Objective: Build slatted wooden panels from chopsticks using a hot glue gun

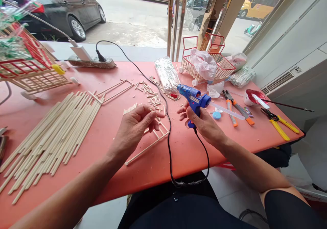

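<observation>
The right hand grips the glue gun by its handle above the table. The left hand, thumb and fingers pressed together, is over the stick frame; whether it pinches anything is unclear.

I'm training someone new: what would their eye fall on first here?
Probably the blue glue gun in the right hand, just right of the picture's middle. Next, the broad spread of pale wooden sticks on the left of the reddish table, then the black car outside, upper left.
</observation>
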Demonstrator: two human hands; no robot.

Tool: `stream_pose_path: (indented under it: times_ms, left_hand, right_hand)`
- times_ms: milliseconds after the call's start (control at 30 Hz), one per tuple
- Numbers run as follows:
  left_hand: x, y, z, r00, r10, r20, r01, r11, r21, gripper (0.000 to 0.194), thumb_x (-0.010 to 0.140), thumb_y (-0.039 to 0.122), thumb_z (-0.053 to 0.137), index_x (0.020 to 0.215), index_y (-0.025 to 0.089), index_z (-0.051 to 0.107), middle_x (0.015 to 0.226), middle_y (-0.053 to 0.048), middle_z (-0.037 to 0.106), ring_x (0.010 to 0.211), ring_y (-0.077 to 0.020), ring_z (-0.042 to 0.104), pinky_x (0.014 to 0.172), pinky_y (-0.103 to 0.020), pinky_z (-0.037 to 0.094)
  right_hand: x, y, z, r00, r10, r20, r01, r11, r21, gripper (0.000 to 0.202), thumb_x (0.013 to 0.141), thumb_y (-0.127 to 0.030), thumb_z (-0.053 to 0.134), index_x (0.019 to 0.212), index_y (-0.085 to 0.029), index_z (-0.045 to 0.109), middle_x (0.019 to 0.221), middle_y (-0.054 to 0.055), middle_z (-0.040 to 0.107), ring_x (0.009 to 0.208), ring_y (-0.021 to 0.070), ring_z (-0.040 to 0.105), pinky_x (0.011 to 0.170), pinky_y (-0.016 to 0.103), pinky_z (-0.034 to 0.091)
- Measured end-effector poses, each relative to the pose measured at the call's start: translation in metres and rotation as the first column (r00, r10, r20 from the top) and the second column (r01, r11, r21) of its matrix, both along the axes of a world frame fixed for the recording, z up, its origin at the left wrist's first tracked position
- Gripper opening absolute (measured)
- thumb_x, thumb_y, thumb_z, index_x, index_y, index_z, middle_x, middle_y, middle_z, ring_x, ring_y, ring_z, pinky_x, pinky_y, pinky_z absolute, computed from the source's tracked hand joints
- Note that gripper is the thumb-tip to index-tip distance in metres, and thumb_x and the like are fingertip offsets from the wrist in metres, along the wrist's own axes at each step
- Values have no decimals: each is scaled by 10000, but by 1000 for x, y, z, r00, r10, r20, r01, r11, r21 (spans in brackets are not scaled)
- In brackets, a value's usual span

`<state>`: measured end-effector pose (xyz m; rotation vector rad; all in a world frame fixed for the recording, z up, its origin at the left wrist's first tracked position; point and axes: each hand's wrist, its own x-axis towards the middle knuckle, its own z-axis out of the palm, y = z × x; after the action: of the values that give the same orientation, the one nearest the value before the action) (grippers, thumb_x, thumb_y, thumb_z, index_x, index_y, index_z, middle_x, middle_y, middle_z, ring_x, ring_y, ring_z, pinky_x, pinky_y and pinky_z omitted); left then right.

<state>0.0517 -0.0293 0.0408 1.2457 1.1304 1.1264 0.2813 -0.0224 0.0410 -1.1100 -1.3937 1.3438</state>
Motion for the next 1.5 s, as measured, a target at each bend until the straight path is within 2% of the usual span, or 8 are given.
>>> stream_pose_path:
  times_ms: [100, 200, 400, 567, 767, 867, 1100, 1500]
  left_hand:
    - [-1, 3, -3, 998, 4, -65, -1, 999, 38, 217, 882, 350, 748, 733, 194, 732, 664, -25, 712, 576, -132, 585, 570, -247, 461]
    - [-3, 5, -5, 988, 61, -142, -50, 996, 77, 127, 842, 278, 756, 744, 197, 758, 688, -19, 737, 593, -137, 603, 603, -258, 487]
    - [-4, 5, -9, 943, 169, -286, -109, 971, 212, 70, 844, 302, 778, 824, 243, 810, 733, 12, 774, 649, -157, 662, 694, -283, 513]
    - [-4, 3, -11, 920, 222, -324, -110, 938, 330, 98, 885, 317, 752, 845, 254, 815, 967, -16, 824, 751, -172, 685, 739, -292, 513]
    - [-7, 2, -15, 875, 280, -394, -92, 896, 434, 81, 902, 305, 769, 886, 247, 824, 859, 5, 805, 703, -157, 621, 710, -279, 459]
    - [-7, 3, -17, 863, 310, -399, -87, 869, 486, 53, 890, 263, 779, 874, 230, 817, 808, 13, 780, 669, -142, 594, 681, -264, 449]
    - [-6, 3, -16, 849, 331, -412, -92, 860, 502, 34, 878, 227, 794, 846, 224, 803, 764, 27, 749, 653, -129, 577, 682, -254, 443]
    - [-6, 0, -14, 847, 335, -413, -125, 880, 459, 64, 891, 276, 806, 845, 232, 806, 780, 20, 767, 657, -140, 565, 684, -263, 437]
  right_hand:
    - [9, 0, 0, 996, 7, 91, -10, 999, 31, 548, 923, -737, 683, 1024, -199, 676, 945, 54, 708, 682, 126, 575, 595, 277, 456]
    - [11, -4, 1, 990, 78, 119, -86, 994, 67, 582, 960, -759, 606, 930, -183, 681, 806, 32, 649, 660, 131, 553, 593, 283, 429]
    - [9, -14, 4, 979, 162, 124, -176, 977, 117, 599, 1026, -740, 492, 882, -185, 663, 817, 59, 668, 673, 147, 571, 587, 295, 420]
    - [9, -18, 6, 977, 175, 121, -187, 978, 97, 614, 1030, -745, 470, 855, -184, 646, 801, 56, 663, 628, 135, 550, 570, 296, 412]
    - [8, -19, 3, 974, 198, 112, -206, 976, 71, 641, 1010, -768, 493, 797, -177, 623, 730, 38, 632, 572, 115, 490, 535, 283, 382]
    - [8, -19, 1, 971, 208, 119, -217, 974, 70, 665, 1013, -771, 481, 758, -172, 618, 653, 14, 568, 557, 111, 474, 533, 278, 371]
    - [9, -19, 2, 969, 207, 133, -216, 975, 52, 673, 1014, -772, 482, 742, -168, 606, 660, 7, 550, 545, 99, 472, 537, 278, 356]
    - [9, -19, 2, 966, 196, 166, -209, 975, 69, 671, 1026, -760, 473, 726, -171, 586, 639, -2, 545, 528, 89, 472, 522, 270, 346]
